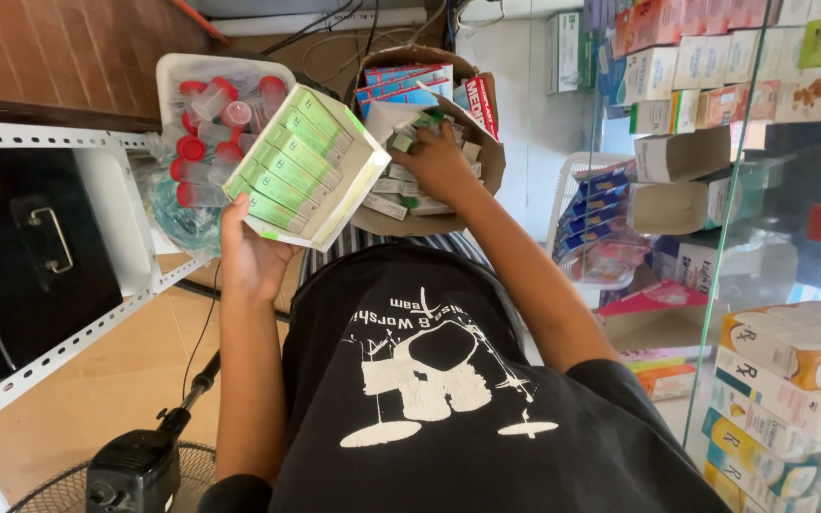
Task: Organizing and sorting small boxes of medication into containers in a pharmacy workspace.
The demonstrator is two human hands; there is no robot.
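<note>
Two hands | left hand fingers grip green-box tray | right hand fingers hidden in carton

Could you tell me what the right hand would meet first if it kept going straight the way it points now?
Probably the small green-and-white boxes in the cardboard box; the right hand already reaches among them.

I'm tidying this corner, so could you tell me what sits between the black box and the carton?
In the head view, a tub of red-capped containers, partly hidden by the tray in the left hand.
</note>
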